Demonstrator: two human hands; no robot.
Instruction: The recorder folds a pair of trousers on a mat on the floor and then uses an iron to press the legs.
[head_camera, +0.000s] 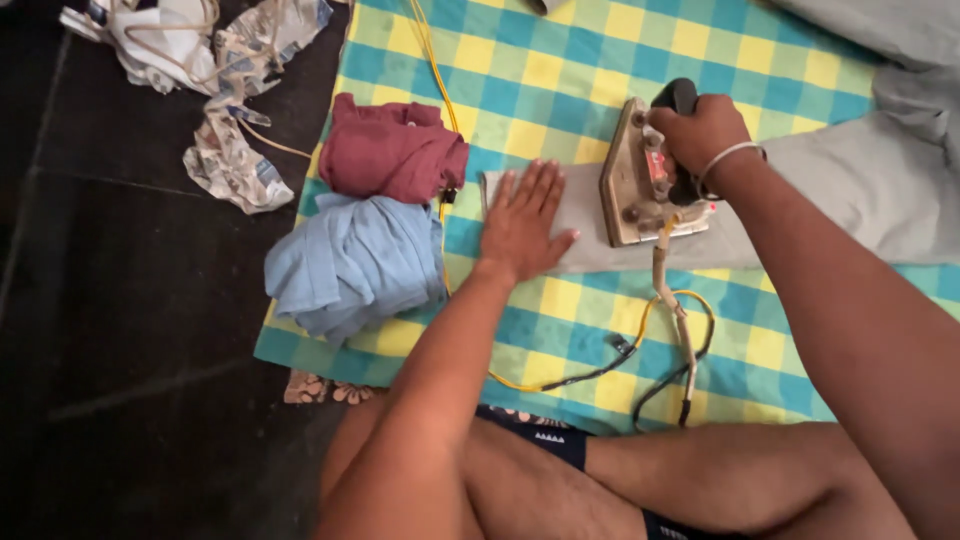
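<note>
My right hand (700, 130) grips the black handle of a metal clothes iron (635, 180) that rests on a grey garment (850, 195). That garment lies spread across a blue, yellow and green checked cloth (560, 70). My left hand (522, 222) lies flat, fingers apart, pressing the grey garment's left end beside the iron. A white band circles my right wrist.
A crumpled maroon cloth (392, 148) and a light blue cloth (355, 262) sit left of my left hand. The iron's yellow and black cord (640, 345) loops over the checked cloth near my crossed legs. Crumpled paper and wire (225, 70) lie on the dark floor (130, 320).
</note>
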